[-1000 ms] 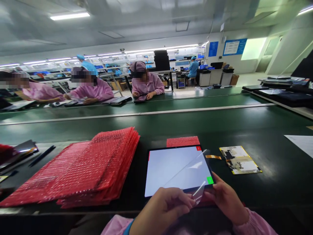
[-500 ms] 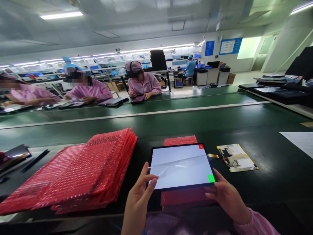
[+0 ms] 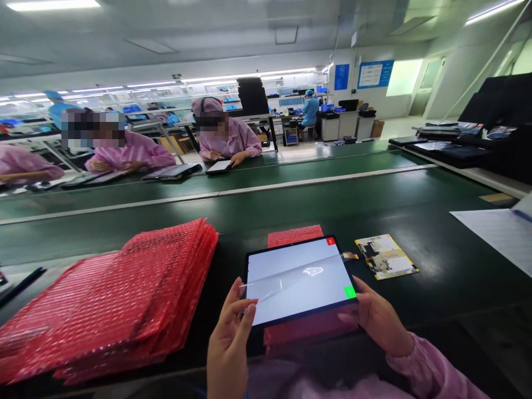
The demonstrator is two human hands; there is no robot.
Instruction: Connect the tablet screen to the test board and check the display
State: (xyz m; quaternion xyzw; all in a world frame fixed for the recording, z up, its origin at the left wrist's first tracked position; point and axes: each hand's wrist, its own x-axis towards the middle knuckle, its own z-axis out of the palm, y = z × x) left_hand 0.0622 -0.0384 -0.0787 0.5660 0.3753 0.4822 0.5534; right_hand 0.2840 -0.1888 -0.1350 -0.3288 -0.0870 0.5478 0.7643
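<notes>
A tablet screen (image 3: 295, 293), lit white with a red and a green corner mark, lies tilted between my hands. A clear film (image 3: 270, 280) is partly lifted across it. My left hand (image 3: 233, 332) pinches the film's edge at the screen's left side. With thumb on top and fingers beneath, my right hand (image 3: 378, 313) grips the lower right corner of the screen. A flex cable (image 3: 350, 255) joins the screen to a yellow-edged circuit board (image 3: 387, 256) on its right. Red bubble wrap (image 3: 295, 235) shows behind and beneath the screen.
Left of the screen is a stack of red bubble-wrap bags (image 3: 116, 293). A dark pen (image 3: 20, 285) lies at the far left. White paper (image 3: 494, 233) and black equipment (image 3: 494, 127) are on the right. Several people in pink sit across the green bench (image 3: 257, 205).
The view has shifted slightly to the right, so the bench things appear farther left. Both hands keep their hold, and the reflection on the film has changed. A device across the bench now shows white.
</notes>
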